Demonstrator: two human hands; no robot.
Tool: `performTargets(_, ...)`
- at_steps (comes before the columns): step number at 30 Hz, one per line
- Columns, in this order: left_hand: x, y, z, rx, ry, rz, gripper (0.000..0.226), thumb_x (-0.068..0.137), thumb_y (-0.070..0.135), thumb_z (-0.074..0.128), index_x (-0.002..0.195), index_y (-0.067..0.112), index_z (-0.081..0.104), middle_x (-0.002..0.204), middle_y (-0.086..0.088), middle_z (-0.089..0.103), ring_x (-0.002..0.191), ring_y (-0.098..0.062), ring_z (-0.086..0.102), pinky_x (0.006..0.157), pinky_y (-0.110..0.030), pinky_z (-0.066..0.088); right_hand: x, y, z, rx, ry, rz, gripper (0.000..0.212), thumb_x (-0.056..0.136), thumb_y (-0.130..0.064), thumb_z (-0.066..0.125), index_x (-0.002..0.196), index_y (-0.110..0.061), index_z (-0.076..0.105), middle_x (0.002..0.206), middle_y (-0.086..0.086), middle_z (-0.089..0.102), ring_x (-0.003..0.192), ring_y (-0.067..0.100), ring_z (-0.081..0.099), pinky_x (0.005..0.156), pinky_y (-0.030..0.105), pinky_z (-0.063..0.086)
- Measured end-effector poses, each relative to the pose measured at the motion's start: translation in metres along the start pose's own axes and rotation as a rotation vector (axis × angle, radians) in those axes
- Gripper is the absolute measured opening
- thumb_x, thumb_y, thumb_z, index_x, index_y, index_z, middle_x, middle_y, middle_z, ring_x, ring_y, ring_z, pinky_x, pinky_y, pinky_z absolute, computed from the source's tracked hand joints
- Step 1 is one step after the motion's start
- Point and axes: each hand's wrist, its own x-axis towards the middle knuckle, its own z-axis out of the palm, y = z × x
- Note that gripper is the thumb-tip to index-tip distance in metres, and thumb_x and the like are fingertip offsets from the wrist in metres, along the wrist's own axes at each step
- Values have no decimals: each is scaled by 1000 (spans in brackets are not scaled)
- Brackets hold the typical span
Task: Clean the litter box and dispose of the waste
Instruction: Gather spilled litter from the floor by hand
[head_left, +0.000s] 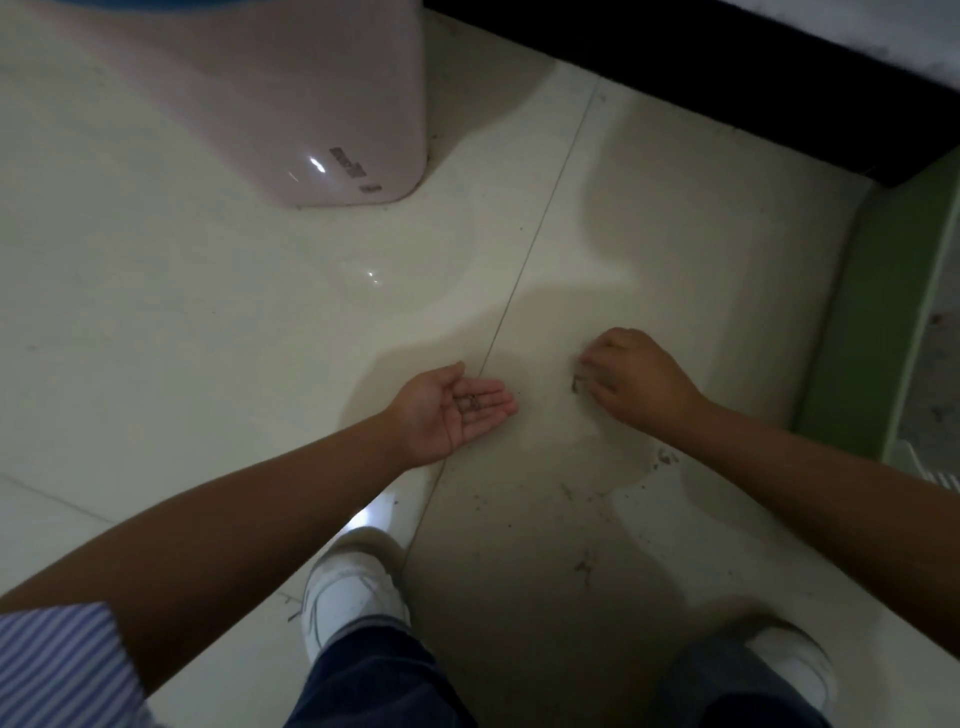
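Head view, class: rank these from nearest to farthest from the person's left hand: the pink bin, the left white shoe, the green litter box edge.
Measured from the left hand, palm up with litter bits in it:
1. Left white shoe, just below the hand, toward the person.
2. Pink bin, ahead at upper left.
3. Green litter box edge, far across on the right, past the right hand.

Glossy cream-white tiled floor (208, 338) with thin grey grout lines; dark grey-brown litter granules (469, 403) scattered on it. Pale pink rounded plastic bin (291, 104), dark printed lettering; light green plastic litter box (878, 312). Blue-and-white striped fabric sleeve (62, 665), dark navy trousers (363, 680), white shoes (348, 597).
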Motion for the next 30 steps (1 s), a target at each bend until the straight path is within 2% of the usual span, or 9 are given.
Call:
performTargets(2,0,-1,-4,12,1,2,50,102,26,26,83,-10,56,61,-20,69,58,-28,70,56,-27,57,-1,0,10,-72,-53,-76,12,58,-8,63,62,2,66,64,20,61,53,34,61,53,31,52)
performTargets(4,0,-3,-6,26,7,-3,49,102,25,28,83,-10,56,61,-20,69,52,-26,70,50,-26,56,0,-2,12,-114,-80,-104,13,56,-10,63,59,3,63,62,19,59,51,33,59,47,31,51)
performTargets(7,0,-6,-8,38,8,-8,48,101,25,28,84,-10,56,61,-20,69,53,-25,70,50,-26,56,0,0,18,-166,-69,-127,8,59,-3,66,53,1,61,56,16,57,46,29,58,40,25,50)
performTargets(10,0,-6,-7,42,5,-7,48,101,26,28,85,-10,56,62,-20,69,53,-25,70,50,-26,56,1,3,26,-151,-113,-145,28,38,13,80,51,2,58,53,16,56,44,29,56,37,23,47)
performTargets(19,-2,-5,-4,47,20,7,49,101,27,29,85,-10,57,62,-19,69,55,-25,70,52,-25,56,4,-4,20,-237,-97,-149,42,17,10,82,48,0,56,47,13,54,36,25,53,33,15,37)
performTargets(23,-3,-5,-5,31,37,11,50,101,29,29,85,-10,57,62,-20,69,66,-27,67,52,-25,56,3,-11,22,-256,-69,-124,32,33,7,68,58,-1,50,47,13,54,36,25,53,36,17,40)
performTargets(25,-4,-4,-7,12,41,14,51,101,29,29,84,-10,56,63,-21,69,68,-29,67,52,-26,57,5,-19,18,-210,-49,-29,37,30,11,73,54,-4,50,51,15,55,42,27,55,36,23,33)
performTargets(28,-6,-4,-5,-16,47,16,53,102,30,26,85,-11,55,79,-24,64,90,-32,59,72,-31,56,13,-31,8,106,-35,148,18,80,7,56,68,-5,53,84,24,58,82,32,58,61,26,28)
performTargets(30,-8,-6,1,-26,49,9,52,102,28,24,86,-11,54,87,-23,58,103,-34,51,90,-36,43,13,-38,5,381,-102,167,19,91,2,46,91,5,65,97,23,65,80,22,56,61,13,38)
